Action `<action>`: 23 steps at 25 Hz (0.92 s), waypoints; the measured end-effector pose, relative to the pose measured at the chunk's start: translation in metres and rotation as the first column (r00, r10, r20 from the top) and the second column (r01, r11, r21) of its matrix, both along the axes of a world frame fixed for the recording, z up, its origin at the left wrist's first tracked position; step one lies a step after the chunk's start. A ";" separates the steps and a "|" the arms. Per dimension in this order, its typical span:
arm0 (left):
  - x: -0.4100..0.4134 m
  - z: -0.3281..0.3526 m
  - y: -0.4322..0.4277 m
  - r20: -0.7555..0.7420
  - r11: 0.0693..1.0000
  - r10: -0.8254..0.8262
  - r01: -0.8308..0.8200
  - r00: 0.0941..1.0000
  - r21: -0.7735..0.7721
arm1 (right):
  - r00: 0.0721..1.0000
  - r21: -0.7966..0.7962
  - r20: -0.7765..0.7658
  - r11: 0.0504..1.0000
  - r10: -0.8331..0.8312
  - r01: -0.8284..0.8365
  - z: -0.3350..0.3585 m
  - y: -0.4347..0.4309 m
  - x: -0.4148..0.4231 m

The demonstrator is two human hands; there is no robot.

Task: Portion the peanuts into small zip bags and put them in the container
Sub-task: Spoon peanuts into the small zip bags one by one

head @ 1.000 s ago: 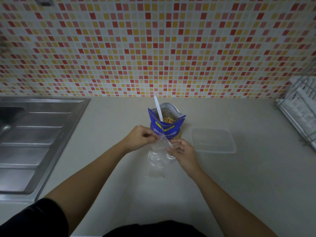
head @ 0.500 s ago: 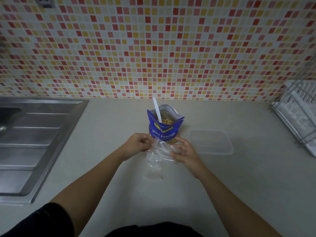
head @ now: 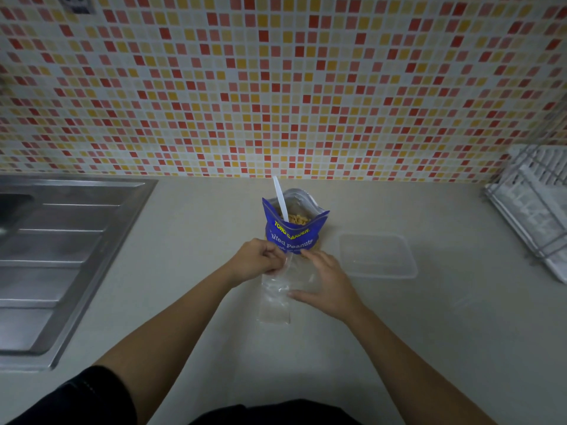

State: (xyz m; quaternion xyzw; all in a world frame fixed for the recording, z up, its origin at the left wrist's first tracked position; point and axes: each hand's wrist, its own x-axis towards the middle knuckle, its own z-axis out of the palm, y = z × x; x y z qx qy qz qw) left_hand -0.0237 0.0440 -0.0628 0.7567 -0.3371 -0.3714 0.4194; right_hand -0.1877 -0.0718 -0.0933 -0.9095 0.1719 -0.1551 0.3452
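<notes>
Both hands on zip bag [head: 277,294], mouth hidden

Right hand [head: 329,283] opened flat over zip bag [head: 276,297], left hand [head: 260,259] unmoved

steel sink [head: 61,259] far left | wire dish rack [head: 534,207] far right | mosaic tile wall [head: 276,87] behind | beige counter [head: 429,332]

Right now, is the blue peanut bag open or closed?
Open. The blue peanut bag stands upright with its top spread wide, peanuts show inside, and a white spoon sticks out of it.
</notes>
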 end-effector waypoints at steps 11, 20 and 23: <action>-0.006 0.002 -0.004 -0.042 0.999 -0.050 0.049 0.998 -0.020 | 0.987 0.146 0.147 0.989 -0.058 0.037 -0.001 0.005 0.010; 0.030 0.069 -0.050 0.438 0.876 0.463 -0.323 0.771 -0.357 | 0.912 0.345 0.292 0.921 -0.289 0.181 0.037 -0.013 0.024; 0.051 0.070 -0.077 0.372 0.908 0.407 -0.414 0.834 -0.067 | 0.917 0.402 0.250 0.895 -0.310 0.193 0.046 -0.021 0.031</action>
